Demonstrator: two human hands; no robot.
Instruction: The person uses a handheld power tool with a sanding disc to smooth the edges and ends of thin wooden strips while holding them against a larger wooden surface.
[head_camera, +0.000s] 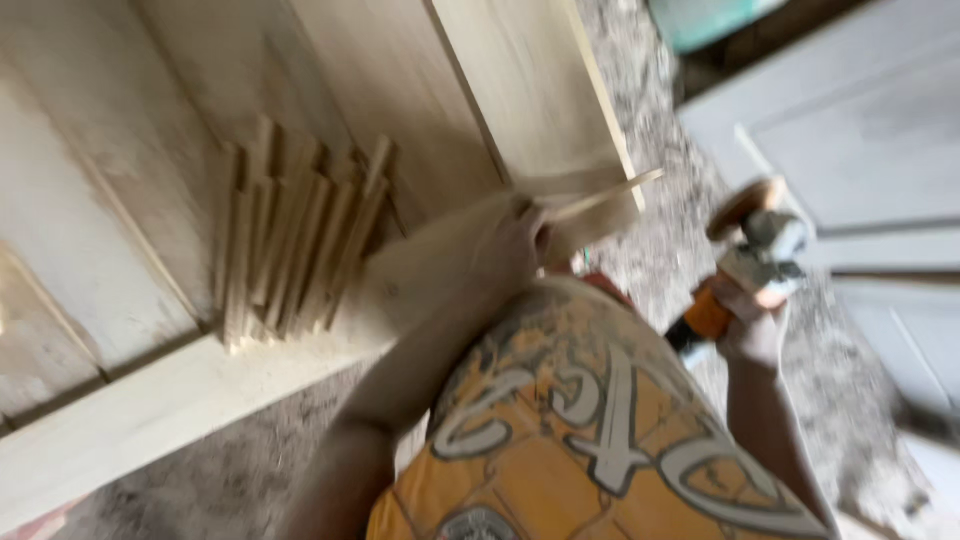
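The upper left and centre of the frame are filled by a large pale wooden panel (120, 200), an unfinished door-like piece with raised framing, laid flat with its long lower rail running from the lower left towards the middle. The ground (660, 90) around it is seen to be covered in grey dust and shavings. At the right edge, grey painted doors (870, 140) are seen, and a green object (700, 20) is cut off by the top edge.

The lower centre is occupied by the person's orange patterned shirt (580, 420).

On the panel, left of centre, a bundle of thin wooden slats (290, 250) is laid side by side, fanned slightly at the upper ends.

At centre right, an orange and grey power tool (750, 260), apparently a sander or grinder, is gripped around its body by the right hand (755, 330) and held off the panel, over the ground. Whether it is running cannot be told.

Just above centre, a single thin wooden strip (610, 192) is pinched at one end by the left hand (515, 245), the fingers closed on it, with its free end pointing to the upper right across the panel's corner.

The picture is blurred by motion. As a judgement, the strip could be snapped or dropped, being slender and held only at one end; the fingers could be caught if the tool were brought to so narrow a piece; and footing could be lost on the loose dust.
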